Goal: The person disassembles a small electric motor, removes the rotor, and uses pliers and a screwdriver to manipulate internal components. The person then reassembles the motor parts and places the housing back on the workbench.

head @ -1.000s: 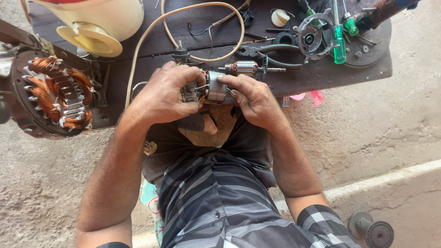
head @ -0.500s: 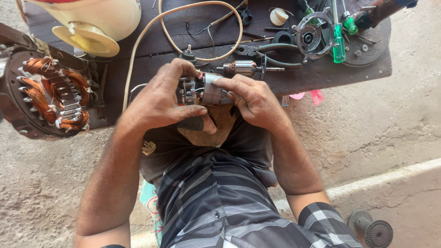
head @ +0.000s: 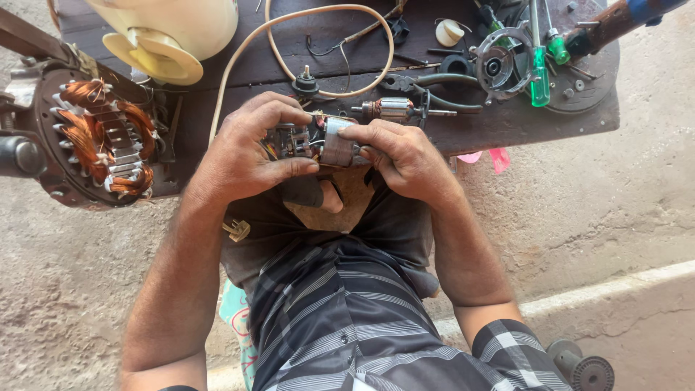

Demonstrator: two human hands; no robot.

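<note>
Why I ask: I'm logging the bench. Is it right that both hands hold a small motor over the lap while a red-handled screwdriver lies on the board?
Not quite. In the head view the screwdriver on the board has a green handle, not red. The rest holds: the left hand and right hand both grip the small motor over the lap.

It was a small electrical repair workshop set up outdoors at ground level. A low dark wooden tabletop [head: 463,130] stood on rough bare concrete ground [head: 594,203] and was strewn with repair gear: green-handled screwdrivers [head: 539,72], pliers [head: 427,83], a motor armature [head: 394,108], a round metal motor housing [head: 499,65] and a looping cream cable [head: 340,14]. Beside it lay a large stator with copper windings [head: 98,141] and a cream plastic appliance body [head: 170,32].
</note>
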